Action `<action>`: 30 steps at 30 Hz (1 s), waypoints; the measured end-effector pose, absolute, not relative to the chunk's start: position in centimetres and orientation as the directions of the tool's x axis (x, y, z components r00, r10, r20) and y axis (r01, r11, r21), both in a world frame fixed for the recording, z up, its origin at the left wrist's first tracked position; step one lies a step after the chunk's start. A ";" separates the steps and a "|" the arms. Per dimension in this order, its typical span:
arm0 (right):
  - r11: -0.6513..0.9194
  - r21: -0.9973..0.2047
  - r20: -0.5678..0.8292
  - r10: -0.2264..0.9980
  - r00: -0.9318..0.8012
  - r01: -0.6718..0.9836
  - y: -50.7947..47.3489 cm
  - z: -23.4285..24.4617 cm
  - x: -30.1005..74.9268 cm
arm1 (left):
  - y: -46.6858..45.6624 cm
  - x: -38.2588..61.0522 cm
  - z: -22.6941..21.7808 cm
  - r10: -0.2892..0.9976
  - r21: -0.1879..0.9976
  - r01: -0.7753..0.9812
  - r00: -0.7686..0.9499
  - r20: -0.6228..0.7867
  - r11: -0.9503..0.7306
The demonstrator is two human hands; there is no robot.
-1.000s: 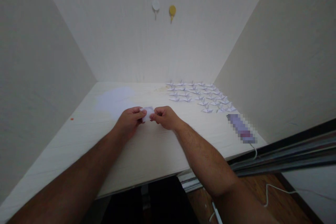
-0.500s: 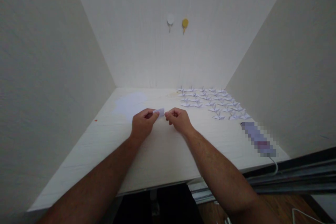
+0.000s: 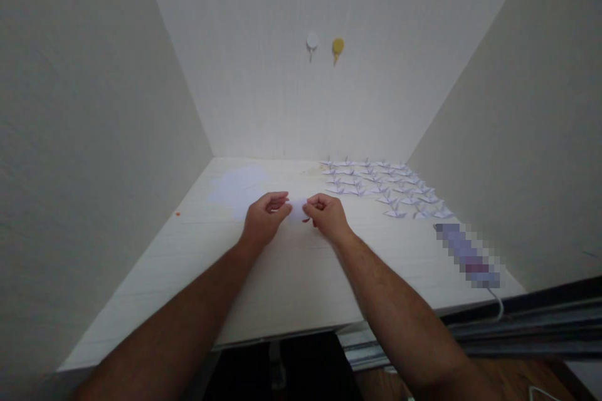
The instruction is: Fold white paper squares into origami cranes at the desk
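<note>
A small white piece of paper (image 3: 297, 210) is held up between my two hands above the table, its outline blurred and pale. My right hand (image 3: 328, 215) pinches its right edge between thumb and curled fingers. At its left edge, my left hand (image 3: 264, 218) has the thumb against the paper, with the fingers bent behind and the index finger raised. Several folded white paper cranes (image 3: 356, 190) stand in rows at the back right of the table. Behind my left hand lies a spread of loose white paper (image 3: 237, 185).
The white table (image 3: 291, 288) is walled in at the back and sides. A blurred-out flat object (image 3: 463, 250) with a white cable (image 3: 499, 307) lies near the right edge. A white hook (image 3: 312, 41) and a yellow hook (image 3: 338, 46) are on the back wall. A small orange bit (image 3: 177, 214) lies left.
My right hand, formerly just apart from the paper, now grips its right edge. The paper has turned from a tilted strip in my left hand to a piece spanning both hands. The view shifted slightly.
</note>
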State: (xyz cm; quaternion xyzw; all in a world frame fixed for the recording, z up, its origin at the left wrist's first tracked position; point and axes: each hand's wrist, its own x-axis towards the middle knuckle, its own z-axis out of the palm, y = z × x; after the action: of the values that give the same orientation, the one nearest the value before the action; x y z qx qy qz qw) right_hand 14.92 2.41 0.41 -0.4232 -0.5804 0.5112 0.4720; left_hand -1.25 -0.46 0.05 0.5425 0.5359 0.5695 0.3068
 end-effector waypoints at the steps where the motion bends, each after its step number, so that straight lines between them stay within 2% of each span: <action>1: 0.127 -0.992 0.120 0.972 -0.203 0.018 2.3 0.4 14.9 | -0.4 -1.3 0.1 0.953 0.968 0.169 -0.211 0.220 -0.186; 4: 0.151 -0.987 0.135 0.964 -0.231 0.054 2.1 0.2 14.8 | -0.6 -1.3 0.4 0.979 0.989 0.090 -0.162 0.127 -0.113; 12: 0.282 -0.956 0.252 0.931 -0.264 0.081 2.4 -1.2 14.9 | -0.9 -0.8 0.7 0.985 0.996 0.028 -0.148 0.088 -0.085; 19: 0.440 -0.888 0.382 0.867 -0.318 0.134 2.2 -1.5 15.1 | -0.7 -0.8 0.5 0.975 0.995 -0.039 -0.208 0.081 -0.091; 30: 0.478 -0.870 0.421 0.847 -0.325 0.120 2.2 -1.2 15.4 | -0.5 -1.0 0.0 0.980 0.973 -0.221 -0.196 0.022 -0.066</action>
State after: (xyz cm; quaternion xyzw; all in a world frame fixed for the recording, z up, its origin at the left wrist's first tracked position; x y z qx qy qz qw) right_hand 15.40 2.20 -1.24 -0.3369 -0.7175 0.3840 0.4735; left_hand -1.04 -0.49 0.00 0.4000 0.4742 0.6109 0.4919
